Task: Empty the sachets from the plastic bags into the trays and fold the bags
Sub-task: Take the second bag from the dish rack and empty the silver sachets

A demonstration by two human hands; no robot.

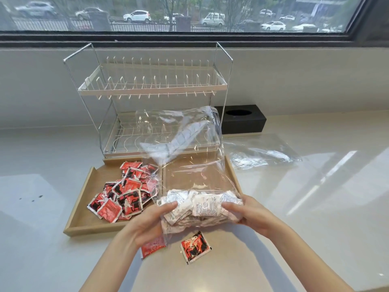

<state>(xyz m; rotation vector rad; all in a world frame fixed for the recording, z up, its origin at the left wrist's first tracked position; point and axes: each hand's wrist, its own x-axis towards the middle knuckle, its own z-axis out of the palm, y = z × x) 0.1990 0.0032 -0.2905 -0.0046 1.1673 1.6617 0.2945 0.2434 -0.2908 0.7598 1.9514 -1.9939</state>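
Hands: two, left hand (147, 223) and right hand (248, 213) each grasping an end of the clear bag (195, 178), held over the tray's near edge.
Bags: two; the held one carries white sachets (202, 207) bunched at its bottom, a second, emptied bag (265, 153) lies flat on the counter (315, 207) to the right.
Tray: one wooden tray (84, 207), two compartments; red sachets (124, 192) piled in the left, too many to count.
Strays: two red packets (195, 247) on the counter near the hands.
Behind: wire dish rack (151, 85), black box (242, 121), window (189, 13).
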